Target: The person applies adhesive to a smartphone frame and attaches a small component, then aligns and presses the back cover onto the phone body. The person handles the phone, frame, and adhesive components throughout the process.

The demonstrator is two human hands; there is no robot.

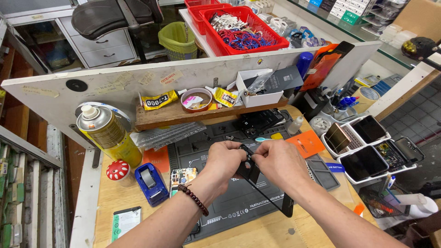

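Note:
Both my hands meet over a dark grey work mat (232,209). My left hand (223,161), with a dark bead bracelet on the wrist, and my right hand (279,163) grip a thin black phone frame (265,188) held on edge. Fingertips of both hands pinch its upper end, and its lower corner reaches down to the mat's front right. An opened phone body (183,176) with its circuit board showing lies on the mat just left of my left hand.
A yellow spray can (106,133), a red mushroom-shaped object (118,170) and a blue tape dispenser (150,183) stand at left. A wooden shelf (183,114) holds glue tubes. A white rack (367,149) of phones sits at right, an orange card (306,143) beside the mat.

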